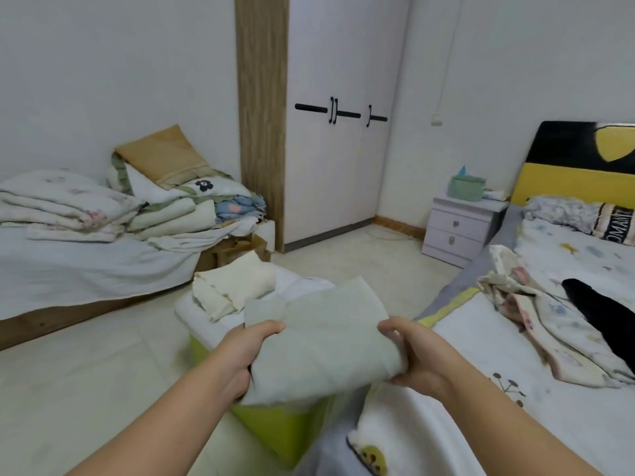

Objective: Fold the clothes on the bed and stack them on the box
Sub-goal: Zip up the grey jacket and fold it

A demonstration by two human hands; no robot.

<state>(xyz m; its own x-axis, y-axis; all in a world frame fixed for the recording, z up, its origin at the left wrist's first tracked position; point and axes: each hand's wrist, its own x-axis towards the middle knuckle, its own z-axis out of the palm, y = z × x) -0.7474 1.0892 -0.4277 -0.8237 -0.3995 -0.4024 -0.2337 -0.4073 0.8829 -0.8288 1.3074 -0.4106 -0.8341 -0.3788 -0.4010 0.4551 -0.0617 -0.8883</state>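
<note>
Both hands, left hand (252, 352) and right hand (410, 355), grip the folded pale-green cloth (326, 341) between them, above the box (275, 431). It looks soft, light and floppy; gripping opposite edges probably keeps the folds.

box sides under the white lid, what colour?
Lime green, per the head view: the box shows it below the folded cloth.

Pale green folded cloth (323, 341), lime box (275, 431), cream garment (233, 290), black-and-yellow headboard (577, 166)
</note>
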